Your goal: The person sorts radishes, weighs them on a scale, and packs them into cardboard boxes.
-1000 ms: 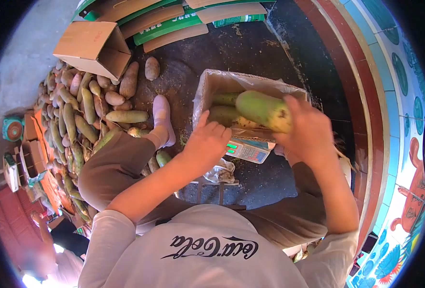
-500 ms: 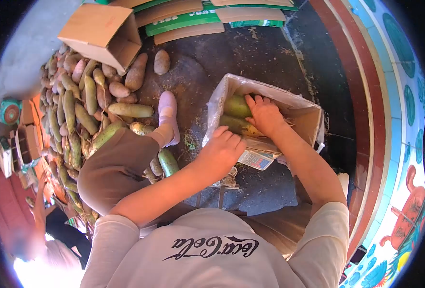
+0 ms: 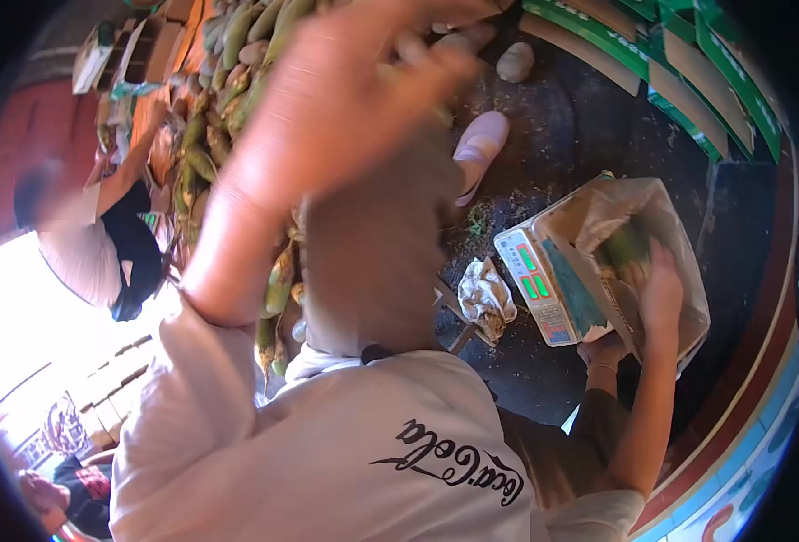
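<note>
My left hand (image 3: 345,99) is raised close to the camera, blurred, stretched toward the pile of long green and brown vegetables (image 3: 237,54) at the upper left; whether it holds anything is unclear. My right hand (image 3: 659,285) rests inside the plastic-lined cardboard box (image 3: 679,226), on the green vegetables (image 3: 625,246) packed there. The box stands on an electronic scale (image 3: 535,285) with a green display.
A crumpled cloth (image 3: 487,294) lies beside the scale on the dark floor. My foot in a pink shoe (image 3: 481,140) is near the pile. Flat green-and-brown cartons (image 3: 688,63) lie at the upper right. Another person (image 3: 83,235) crouches at left by the vegetables.
The view has swung to the left. My left hand left the box's edge and rose toward the vegetable pile. My right hand stays inside the box.
</note>
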Tool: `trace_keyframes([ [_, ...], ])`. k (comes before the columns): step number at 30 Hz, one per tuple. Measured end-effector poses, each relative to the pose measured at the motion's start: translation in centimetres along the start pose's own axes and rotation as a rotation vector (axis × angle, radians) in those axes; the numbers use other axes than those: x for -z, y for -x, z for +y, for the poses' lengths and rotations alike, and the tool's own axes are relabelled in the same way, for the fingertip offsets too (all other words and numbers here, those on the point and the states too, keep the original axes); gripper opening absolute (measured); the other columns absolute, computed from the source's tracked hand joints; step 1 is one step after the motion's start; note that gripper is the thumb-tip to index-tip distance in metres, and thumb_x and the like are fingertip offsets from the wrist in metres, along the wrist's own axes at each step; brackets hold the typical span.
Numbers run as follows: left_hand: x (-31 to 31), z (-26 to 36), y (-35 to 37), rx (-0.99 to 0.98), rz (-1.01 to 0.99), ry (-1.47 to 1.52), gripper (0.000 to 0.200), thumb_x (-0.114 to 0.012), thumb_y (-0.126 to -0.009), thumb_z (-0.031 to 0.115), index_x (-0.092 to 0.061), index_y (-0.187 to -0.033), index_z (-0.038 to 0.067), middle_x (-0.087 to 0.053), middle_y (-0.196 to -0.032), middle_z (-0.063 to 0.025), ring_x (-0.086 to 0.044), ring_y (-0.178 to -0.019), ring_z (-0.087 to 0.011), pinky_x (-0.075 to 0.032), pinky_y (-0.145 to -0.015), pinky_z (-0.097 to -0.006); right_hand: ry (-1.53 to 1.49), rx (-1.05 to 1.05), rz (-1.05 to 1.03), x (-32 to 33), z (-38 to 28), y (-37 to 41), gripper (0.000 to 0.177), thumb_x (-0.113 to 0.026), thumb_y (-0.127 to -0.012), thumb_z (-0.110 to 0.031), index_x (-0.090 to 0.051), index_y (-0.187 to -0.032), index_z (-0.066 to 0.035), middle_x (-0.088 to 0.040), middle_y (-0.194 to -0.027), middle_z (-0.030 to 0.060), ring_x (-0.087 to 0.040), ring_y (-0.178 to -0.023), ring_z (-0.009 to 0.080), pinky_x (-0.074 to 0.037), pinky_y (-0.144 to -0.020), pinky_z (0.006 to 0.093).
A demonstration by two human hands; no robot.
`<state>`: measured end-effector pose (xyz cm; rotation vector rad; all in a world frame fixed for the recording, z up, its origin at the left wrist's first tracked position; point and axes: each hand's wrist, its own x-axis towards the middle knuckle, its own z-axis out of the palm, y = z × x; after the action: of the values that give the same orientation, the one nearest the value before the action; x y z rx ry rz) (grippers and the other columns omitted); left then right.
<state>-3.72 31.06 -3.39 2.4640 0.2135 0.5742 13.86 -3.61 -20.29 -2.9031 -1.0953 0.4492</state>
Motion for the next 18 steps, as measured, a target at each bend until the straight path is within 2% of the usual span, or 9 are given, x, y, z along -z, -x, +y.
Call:
trace_keyframes([
  [1,1.8,-3.2,1.1,0.186,0.051,0.050,0.028,-0.063,-0.079,0.016,-0.060,-0.104,0.003,-0.065,-0.096,-0.0145,-0.063,-0.087,-0.0228,-0.048,-0.076,-0.0307,-0.017,-0.045,-0.012,1.6,-0.9,0.9,0.045,-0.059,-0.081,-0.019,-0.047,-0.122,-0.005,-0.054,-0.113,0.0202,-0.055,-0.100,0.0349,-0.044,-0.083,0.0420],
  [4,4.7,-12.2,7.0,0.301,0.027,-0.267,0.028,-0.062,-0.081,0.018,-0.060,-0.104,0.001,-0.065,-0.095,-0.0140,-0.063,-0.089,-0.0252,-0.048,-0.080,-0.0320,-0.039,-0.065,0.182,2.6,-1.2,3.5,0.029,-0.057,-0.084,-0.017,-0.055,-0.108,-0.001,-0.058,-0.101,0.0185,-0.058,-0.091,0.0348,-0.046,-0.077,0.0397],
  [5,4.4,-15.6,10.1,0.406,0.008,-0.334,0.028,-0.063,-0.080,0.019,-0.061,-0.103,0.002,-0.065,-0.095,-0.0144,-0.063,-0.088,-0.0265,-0.048,-0.079,-0.0340,-0.067,-0.074,0.269,2.6,-0.9,4.3,0.024,-0.057,-0.085,-0.016,-0.057,-0.103,0.001,-0.060,-0.096,0.0185,-0.059,-0.088,0.0349,-0.046,-0.075,0.0391],
  [6,4.2,-17.3,12.9,0.653,-0.101,-0.358,0.029,-0.064,-0.079,0.021,-0.061,-0.101,0.003,-0.064,-0.094,-0.0153,-0.063,-0.088,-0.0284,-0.048,-0.077,-0.0356,-0.088,-0.072,0.331,2.8,-1.2,5.0,0.023,-0.056,-0.086,-0.015,-0.058,-0.102,0.002,-0.061,-0.095,0.0189,-0.059,-0.086,0.0345,-0.046,-0.075,0.0379],
  [8,2.8,-20.6,19.0,0.771,-0.207,-0.424,0.029,-0.064,-0.078,0.023,-0.062,-0.100,0.005,-0.064,-0.092,-0.0165,-0.062,-0.087,-0.0300,-0.049,-0.076,-0.0367,-0.138,-0.075,0.459,3.5,-2.3,6.5,0.021,-0.055,-0.088,-0.014,-0.059,-0.100,0.003,-0.062,-0.094,0.0197,-0.061,-0.084,0.0336,-0.047,-0.073,0.0356],
  [10,1.0,-24.6,25.5,0.960,-0.206,-0.362,0.031,-0.063,-0.077,0.028,-0.062,-0.099,0.006,-0.064,-0.090,-0.0173,-0.062,-0.087,-0.0326,-0.048,-0.077,-0.0377,-0.156,-0.038,0.536,2.7,-3.4,7.6,0.018,-0.055,-0.088,-0.011,-0.059,-0.097,0.003,-0.061,-0.090,0.0179,-0.060,-0.080,0.0326,-0.047,-0.070,0.0363],
  [12,-1.0,-27.8,31.1,1.306,-0.123,-0.362,0.036,-0.062,-0.076,0.034,-0.063,-0.097,0.005,-0.064,-0.092,-0.0182,-0.061,-0.089,-0.0335,-0.048,-0.079,-0.0390,-0.177,-0.019,0.582,2.0,-4.8,8.5,0.016,-0.054,-0.088,-0.011,-0.060,-0.094,0.003,-0.061,-0.085,0.0167,-0.060,-0.077,0.0313,-0.047,-0.068,0.0356],
  [15,-3.6,-29.5,36.2,1.405,-0.259,-0.510,0.039,-0.061,-0.074,0.039,-0.063,-0.097,0.007,-0.064,-0.094,-0.0178,-0.060,-0.093,-0.0334,-0.047,-0.081,-0.0398,-0.238,-0.105,0.605,1.8,-6.5,9.1,0.017,-0.054,-0.088,-0.011,-0.059,-0.094,0.003,-0.060,-0.084,0.0163,-0.060,-0.076,0.0303,-0.047,-0.067,0.0349],
  [18,-5.5,-26.0,36.1,1.422,-0.378,-0.392,0.038,-0.059,-0.075,0.041,-0.064,-0.097,0.011,-0.063,-0.097,-0.0170,-0.059,-0.096,-0.0323,-0.046,-0.084,-0.0402,-0.237,-0.137,0.593,1.2,-7.8,9.3,0.017,-0.054,-0.088,-0.012,-0.059,-0.094,0.003,-0.060,-0.084,0.0158,-0.060,-0.076,0.0296,-0.047,-0.067,0.0347],
])
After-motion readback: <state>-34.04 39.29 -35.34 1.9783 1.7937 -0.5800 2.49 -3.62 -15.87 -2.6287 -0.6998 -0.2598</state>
